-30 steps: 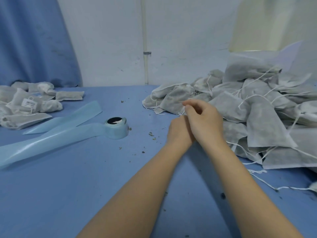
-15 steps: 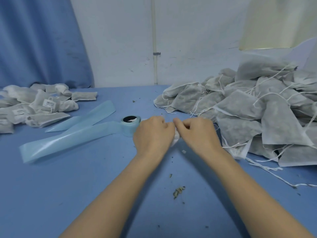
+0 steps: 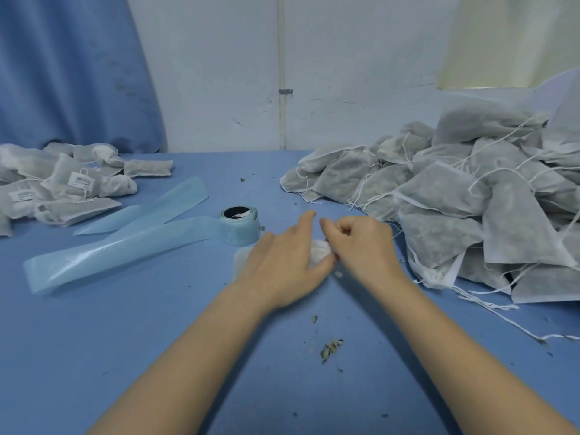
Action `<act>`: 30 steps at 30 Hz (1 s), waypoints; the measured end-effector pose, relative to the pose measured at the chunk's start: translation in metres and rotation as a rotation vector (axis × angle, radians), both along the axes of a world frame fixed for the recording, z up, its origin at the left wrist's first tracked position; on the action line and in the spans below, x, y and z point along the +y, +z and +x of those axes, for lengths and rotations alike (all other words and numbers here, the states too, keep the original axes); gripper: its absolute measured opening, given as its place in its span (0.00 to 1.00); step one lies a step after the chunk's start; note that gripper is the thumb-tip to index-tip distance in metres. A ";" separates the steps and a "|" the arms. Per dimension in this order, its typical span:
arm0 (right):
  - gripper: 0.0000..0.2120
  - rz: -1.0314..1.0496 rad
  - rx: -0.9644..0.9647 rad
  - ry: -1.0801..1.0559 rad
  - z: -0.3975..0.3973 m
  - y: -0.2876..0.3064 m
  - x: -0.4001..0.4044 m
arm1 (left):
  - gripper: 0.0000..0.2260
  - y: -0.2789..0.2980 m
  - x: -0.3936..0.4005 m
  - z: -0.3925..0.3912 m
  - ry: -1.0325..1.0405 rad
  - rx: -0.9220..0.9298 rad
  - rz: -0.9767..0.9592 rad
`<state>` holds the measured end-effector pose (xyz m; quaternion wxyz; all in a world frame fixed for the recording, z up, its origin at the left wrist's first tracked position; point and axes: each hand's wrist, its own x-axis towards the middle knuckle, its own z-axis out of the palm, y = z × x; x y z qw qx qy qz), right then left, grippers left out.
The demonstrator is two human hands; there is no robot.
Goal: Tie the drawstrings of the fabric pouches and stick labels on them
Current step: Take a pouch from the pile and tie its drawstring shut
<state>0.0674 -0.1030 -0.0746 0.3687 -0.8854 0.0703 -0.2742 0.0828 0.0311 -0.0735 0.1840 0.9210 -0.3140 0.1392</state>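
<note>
On the blue table, my left hand (image 3: 282, 262) lies over a white fabric pouch (image 3: 318, 254), gripping it with the thumb against its gathered neck. The hand hides most of the pouch; a bit of fabric shows at the hand's left. My right hand (image 3: 361, 243) is beside it, touching the neck, with fingers curled and pinching the pouch's drawstring; the string itself is barely visible. The light blue label roll (image 3: 240, 226) stands just left of my left hand, and its backing strip (image 3: 125, 249) trails off to the left.
A big pile of untied pouches (image 3: 455, 199) with loose strings fills the right side. Tied, labelled pouches (image 3: 62, 186) lie at the far left. A second blue strip (image 3: 150, 208) and herb crumbs (image 3: 329, 350) lie on the table. A wall and a blue curtain stand behind.
Both hands have come down from the pile on the right to the table near the label roll, bringing one pouch. My left index finger has since straightened.
</note>
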 end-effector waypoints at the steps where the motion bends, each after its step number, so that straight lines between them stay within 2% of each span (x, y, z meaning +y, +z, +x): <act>1: 0.21 0.003 -0.005 -0.009 0.000 0.001 -0.003 | 0.27 0.000 0.000 0.001 0.006 -0.017 0.013; 5: 0.21 0.098 0.035 -0.001 -0.003 0.002 -0.013 | 0.17 0.008 0.006 -0.001 0.013 -0.013 0.070; 10: 0.23 0.355 0.128 0.035 -0.005 0.006 -0.009 | 0.12 0.010 0.015 0.006 0.106 -0.121 0.029; 12: 0.22 0.585 0.174 0.104 -0.007 0.009 -0.004 | 0.10 0.010 0.017 0.006 0.048 -0.158 -0.041; 15: 0.21 1.045 0.195 0.349 -0.009 0.014 0.004 | 0.08 0.012 0.015 0.003 -0.068 -0.159 -0.172; 17: 0.18 1.324 0.155 0.498 -0.012 0.018 0.008 | 0.09 0.013 0.012 -0.002 -0.081 -0.046 -0.358; 20: 0.10 1.564 0.084 0.615 -0.018 0.022 0.015 | 0.10 0.012 0.012 -0.008 -0.110 0.131 -0.651; 23: 0.09 1.597 0.055 0.641 -0.022 0.023 0.020 | 0.06 0.012 0.014 -0.012 -0.098 0.084 -0.783; 26: 0.07 1.612 0.008 0.633 -0.023 0.022 0.024 | 0.07 0.011 0.013 -0.015 -0.098 0.028 -0.849; 30: 0.10 1.567 0.005 0.653 -0.023 0.020 0.028 | 0.05 0.009 0.011 -0.017 -0.031 0.056 -0.911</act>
